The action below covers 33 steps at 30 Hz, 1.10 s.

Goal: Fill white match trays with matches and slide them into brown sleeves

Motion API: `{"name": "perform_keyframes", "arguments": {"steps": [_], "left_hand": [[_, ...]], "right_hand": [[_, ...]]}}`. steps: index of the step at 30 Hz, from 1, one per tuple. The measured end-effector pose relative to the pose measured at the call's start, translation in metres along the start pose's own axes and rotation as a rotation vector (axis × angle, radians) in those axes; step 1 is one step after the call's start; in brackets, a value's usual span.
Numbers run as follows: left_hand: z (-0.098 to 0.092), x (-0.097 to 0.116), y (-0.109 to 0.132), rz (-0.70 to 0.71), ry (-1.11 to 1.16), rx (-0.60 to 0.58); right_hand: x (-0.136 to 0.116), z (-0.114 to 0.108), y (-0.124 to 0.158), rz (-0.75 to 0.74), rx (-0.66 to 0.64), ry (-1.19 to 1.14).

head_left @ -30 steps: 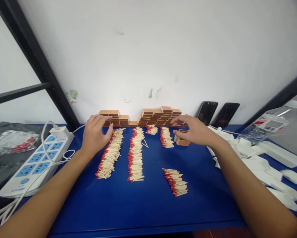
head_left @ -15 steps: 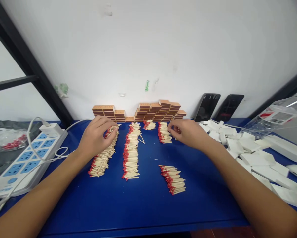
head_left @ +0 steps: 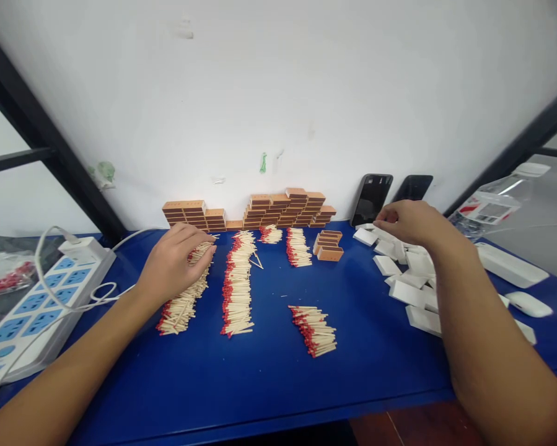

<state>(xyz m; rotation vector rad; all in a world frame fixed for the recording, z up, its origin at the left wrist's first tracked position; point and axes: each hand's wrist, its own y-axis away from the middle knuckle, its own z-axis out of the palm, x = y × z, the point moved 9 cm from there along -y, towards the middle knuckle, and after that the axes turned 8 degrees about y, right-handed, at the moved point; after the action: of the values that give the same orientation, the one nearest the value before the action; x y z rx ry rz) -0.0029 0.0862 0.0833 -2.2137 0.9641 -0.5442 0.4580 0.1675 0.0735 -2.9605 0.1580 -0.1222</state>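
Observation:
My left hand [head_left: 176, 257] rests over the upper end of the left row of matches [head_left: 185, 303]. Its fingers and thumb are apart, with matches showing between them. My right hand [head_left: 408, 222] is at the far edge of a pile of white matchbox trays [head_left: 406, 291], fingers curled and fingertips closed together. What they pinch, if anything, is hidden. A long row of red-headed matches [head_left: 238, 291] lies right of my left hand. Shorter bunches of matches [head_left: 299, 248] lie farther right, beside several brown matchbox sleeves [head_left: 329, 253] standing on edge.
Stacked matchboxes [head_left: 297, 207] line the wall. Two dark phones [head_left: 372, 199] lean behind the trays. A plastic bottle [head_left: 487, 204], a white case [head_left: 529, 305] and a long white box [head_left: 513, 265] are at right. On the left lies a power strip [head_left: 46, 310] with cables.
My right hand has moved right, from the upper match bunch to the white trays, uncovering the brown sleeves. My left hand stays at the left match row. The view has shifted slightly.

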Motion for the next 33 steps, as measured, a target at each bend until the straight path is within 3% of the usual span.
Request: {"name": "perform_keyframes", "arguments": {"steps": [4, 9, 17, 21, 24, 27, 30, 33], "left_hand": [[0.001, 0.003, 0.000, 0.027, -0.010, 0.001], [0.001, 0.004, 0.000, 0.029, -0.011, 0.000], [0.003, 0.011, -0.001, 0.054, 0.001, -0.010], [0.003, 0.015, -0.001, 0.064, 0.000, -0.011], [0.003, 0.021, -0.001, 0.067, 0.002, -0.009], [0.002, 0.033, -0.002, 0.068, 0.034, -0.008], [0.001, 0.044, -0.003, 0.036, 0.096, 0.020], [0.007, 0.054, -0.002, 0.016, 0.146, -0.015]], "right_hand": [[0.001, 0.034, -0.010, -0.029, -0.129, -0.003], [-0.006, 0.055, -0.022, -0.005, -0.121, 0.072], [-0.007, 0.061, -0.023, 0.008, -0.088, 0.093], [-0.012, 0.037, -0.016, -0.008, -0.045, 0.084], [-0.046, -0.010, 0.002, -0.147, 0.169, -0.059], [-0.097, -0.050, 0.037, -0.290, 0.352, -0.452], [-0.156, -0.050, 0.072, -0.438, 0.242, -0.872], [-0.208, -0.029, 0.099, -0.568, 0.026, -1.055]]}}
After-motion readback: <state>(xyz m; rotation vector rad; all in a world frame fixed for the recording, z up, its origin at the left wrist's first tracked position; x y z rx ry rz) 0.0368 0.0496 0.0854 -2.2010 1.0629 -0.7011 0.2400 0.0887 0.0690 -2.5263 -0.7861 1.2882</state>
